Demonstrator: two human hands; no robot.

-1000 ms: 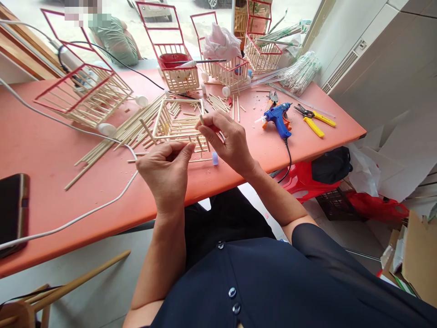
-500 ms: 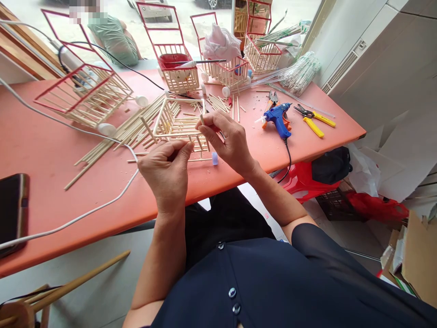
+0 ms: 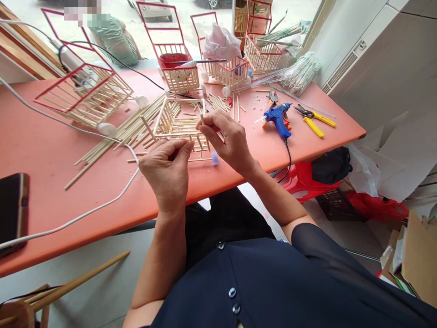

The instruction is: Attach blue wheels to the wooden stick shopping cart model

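A small basket frame of pale wooden sticks (image 3: 163, 119) lies on the table just beyond my hands. My left hand (image 3: 167, 171) is closed in a pinch at its near side, with the end of a short stick showing above the thumb. At the frame's right corner, my right hand (image 3: 228, 139) pinches another short upright stick (image 3: 202, 119) between thumb and forefinger. Whether these two sticks are joined to the frame I cannot tell, since my fingers cover their lower parts. A small translucent purple piece (image 3: 215, 158) is on the table below my right hand.
Loose sticks (image 3: 136, 123) lie left of the frame. Finished-looking miniature carts (image 3: 85, 98) with red rims line the back. On the right are a blue glue gun (image 3: 280, 119) and yellow-handled pliers (image 3: 316, 122). A white cable (image 3: 102, 212) crosses the left side by a phone (image 3: 13, 209).
Hardly anything differs. My left hand has shifted very slightly to the right; my right hand keeps its pinch in the same place.
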